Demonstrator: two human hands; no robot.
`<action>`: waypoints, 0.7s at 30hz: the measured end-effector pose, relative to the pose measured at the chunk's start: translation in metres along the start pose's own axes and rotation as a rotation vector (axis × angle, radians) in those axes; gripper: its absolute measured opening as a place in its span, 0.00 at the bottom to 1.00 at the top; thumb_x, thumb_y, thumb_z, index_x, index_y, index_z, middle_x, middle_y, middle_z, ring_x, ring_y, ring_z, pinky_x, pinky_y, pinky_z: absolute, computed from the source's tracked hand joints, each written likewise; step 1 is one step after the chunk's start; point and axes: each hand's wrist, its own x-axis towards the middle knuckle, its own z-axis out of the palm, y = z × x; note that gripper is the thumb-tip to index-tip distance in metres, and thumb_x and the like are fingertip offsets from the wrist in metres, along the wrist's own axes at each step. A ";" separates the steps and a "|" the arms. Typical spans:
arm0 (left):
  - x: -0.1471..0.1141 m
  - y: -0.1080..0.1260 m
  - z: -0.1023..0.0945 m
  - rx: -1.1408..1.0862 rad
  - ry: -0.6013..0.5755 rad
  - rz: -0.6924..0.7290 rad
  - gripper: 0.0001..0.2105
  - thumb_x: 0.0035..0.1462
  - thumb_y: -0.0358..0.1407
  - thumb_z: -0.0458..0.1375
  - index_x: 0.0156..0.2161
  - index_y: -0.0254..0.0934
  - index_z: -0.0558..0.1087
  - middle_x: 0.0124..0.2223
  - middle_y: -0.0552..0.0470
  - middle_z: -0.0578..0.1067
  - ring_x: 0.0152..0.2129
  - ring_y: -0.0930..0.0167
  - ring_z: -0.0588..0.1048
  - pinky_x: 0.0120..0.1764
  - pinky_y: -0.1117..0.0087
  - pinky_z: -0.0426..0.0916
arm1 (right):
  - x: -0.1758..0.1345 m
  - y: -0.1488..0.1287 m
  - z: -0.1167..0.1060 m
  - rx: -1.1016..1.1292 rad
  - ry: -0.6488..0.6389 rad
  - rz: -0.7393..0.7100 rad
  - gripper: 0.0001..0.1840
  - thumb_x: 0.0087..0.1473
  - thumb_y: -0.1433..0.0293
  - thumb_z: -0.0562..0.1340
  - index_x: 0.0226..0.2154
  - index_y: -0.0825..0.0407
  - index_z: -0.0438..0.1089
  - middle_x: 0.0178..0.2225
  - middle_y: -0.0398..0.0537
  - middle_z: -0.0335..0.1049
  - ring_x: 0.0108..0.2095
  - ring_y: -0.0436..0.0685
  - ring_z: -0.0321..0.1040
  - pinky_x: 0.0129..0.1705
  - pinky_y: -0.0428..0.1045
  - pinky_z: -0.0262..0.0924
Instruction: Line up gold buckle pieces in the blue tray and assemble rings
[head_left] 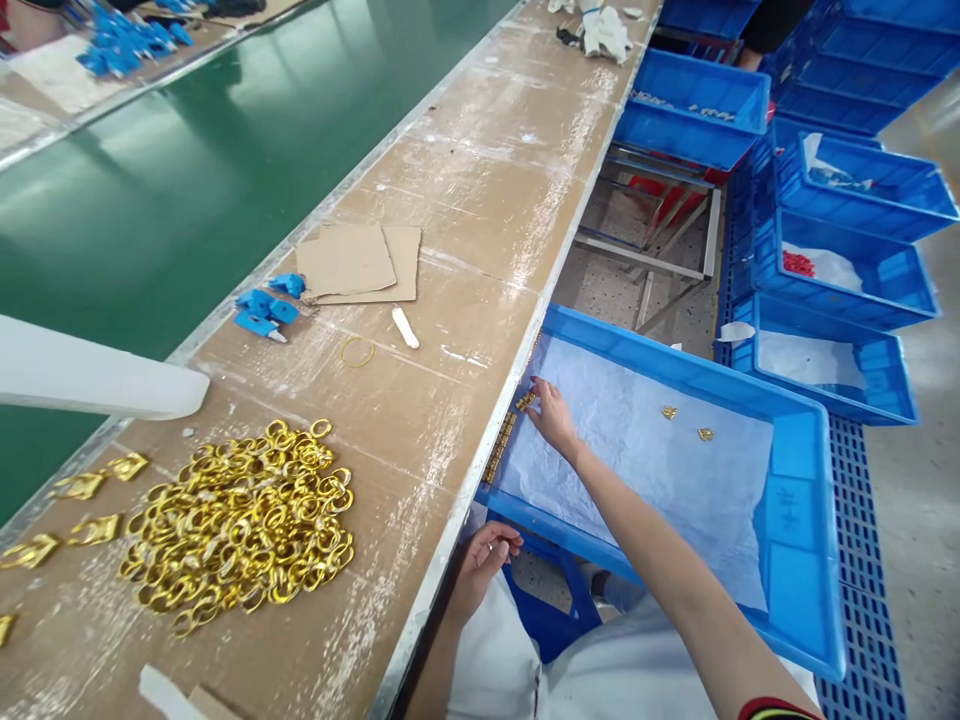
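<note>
My right hand [553, 415] reaches over the left end of a blue plastic tray [795, 500] lined with white paper [637, 450]. Its fingertips close on a small gold piece [526, 400] beside a neat row of similar gold pieces [499, 450] along the tray's edge. Two more small gold pieces [669, 411] lie loose on the paper. Near the table edge, in front of my body, my left hand [480, 565] has its fingers curled together; whatever is between them is too small to make out. A large pile of gold rings [247, 520] sits on the table to the left.
Beyond the brown-topped table [465, 180] runs a green conveyor belt [247, 190]. Cardboard pieces [360, 265], blue parts [266, 308] and a rubber band [357, 351] lie on the table. A white bar [97, 375] juts in from the left. Blue crates [840, 260] stand on the right.
</note>
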 end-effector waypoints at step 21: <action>-0.001 0.002 0.001 0.000 0.008 -0.007 0.23 0.56 0.55 0.67 0.42 0.36 0.81 0.41 0.44 0.81 0.38 0.64 0.76 0.41 0.65 0.67 | 0.002 -0.003 0.015 0.073 -0.028 -0.021 0.30 0.49 0.82 0.57 0.55 0.49 0.65 0.48 0.54 0.69 0.47 0.62 0.72 0.49 0.58 0.75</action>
